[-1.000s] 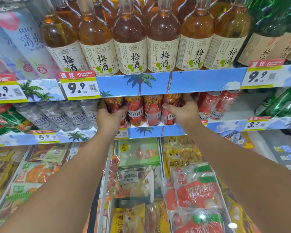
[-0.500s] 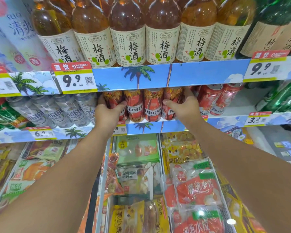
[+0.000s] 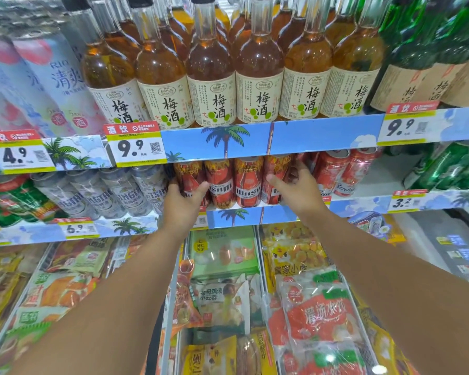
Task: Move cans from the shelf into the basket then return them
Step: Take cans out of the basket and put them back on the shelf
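Row of four red-orange cans [image 3: 234,182] stands upright on the middle shelf [image 3: 358,205], directly under the palm-tree strip of the plum-wine shelf above. Cans packed side by side, touching. No basket in view.

Left hand [image 3: 183,203] at the left end of the row: wrapped around the leftmost can [image 3: 187,180], thumb across its front toward the second can, fingers hidden behind the can. Can sits in the palm, base hidden by the hand, so cannot tell if lifted or on the shelf.

Right hand [image 3: 299,190] at the right end of the row: thumb laid on the front of the rightmost can [image 3: 275,180], fingers curled round its far side, between it and the red Budweiser cans [image 3: 336,171] just right of the row. Grip closed on that can; its base looks level with the neighbours.

Two middle cans sit untouched between the two hands.

Both forearms bare, stretched forward and up from the bottom corners, converging on the row, wrists roughly straight, backs of hands toward camera.

Left of the row: silver Tsingtao cans [image 3: 114,196]. Above the row: amber bottles [image 3: 211,85] with cream labels, 9.9 price tag [image 3: 136,144]. Below the row: open freezer bin with frozen food packs [image 3: 225,266].
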`<state>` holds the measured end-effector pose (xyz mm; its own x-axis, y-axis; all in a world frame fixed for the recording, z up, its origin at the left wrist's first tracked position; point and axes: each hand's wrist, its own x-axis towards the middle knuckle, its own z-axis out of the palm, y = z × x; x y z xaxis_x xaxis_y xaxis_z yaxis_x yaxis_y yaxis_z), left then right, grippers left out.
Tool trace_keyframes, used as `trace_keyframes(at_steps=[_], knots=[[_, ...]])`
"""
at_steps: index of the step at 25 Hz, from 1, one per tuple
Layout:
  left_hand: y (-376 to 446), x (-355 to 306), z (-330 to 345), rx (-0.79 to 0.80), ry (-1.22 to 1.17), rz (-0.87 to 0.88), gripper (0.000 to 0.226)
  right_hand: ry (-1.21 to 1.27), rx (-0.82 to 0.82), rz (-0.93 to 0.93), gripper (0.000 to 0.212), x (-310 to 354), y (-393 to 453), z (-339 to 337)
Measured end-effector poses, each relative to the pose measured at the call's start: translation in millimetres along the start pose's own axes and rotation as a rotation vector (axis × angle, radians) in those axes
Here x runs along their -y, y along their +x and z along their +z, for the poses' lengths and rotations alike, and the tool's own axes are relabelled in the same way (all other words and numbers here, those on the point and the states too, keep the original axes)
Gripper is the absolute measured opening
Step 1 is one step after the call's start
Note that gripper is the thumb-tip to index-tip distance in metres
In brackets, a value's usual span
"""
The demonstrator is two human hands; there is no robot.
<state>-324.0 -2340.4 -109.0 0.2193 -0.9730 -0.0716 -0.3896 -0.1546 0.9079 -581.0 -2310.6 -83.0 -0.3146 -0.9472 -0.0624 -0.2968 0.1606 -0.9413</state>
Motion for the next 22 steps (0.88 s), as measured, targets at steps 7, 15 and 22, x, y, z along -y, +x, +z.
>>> trace_keyframes(at_steps=[7,15,22], knots=[[-14.9,16.1,-30.0,0.176,0.299,0.133,0.097,-0.488,0.071,-0.102,0.057,4.5,-32.6,-1.2],[-66.5,4.1,-59.1,0.131,1.025,0.466,0.081,-1.103,0.134,-0.332,0.081,19.0,-96.5,-14.6],[-150.6,-4.8,-86.7,0.047,1.118,0.506,0.082,-1.218,0.100,-0.417,0.082,31.4,-169.4,-34.3]])
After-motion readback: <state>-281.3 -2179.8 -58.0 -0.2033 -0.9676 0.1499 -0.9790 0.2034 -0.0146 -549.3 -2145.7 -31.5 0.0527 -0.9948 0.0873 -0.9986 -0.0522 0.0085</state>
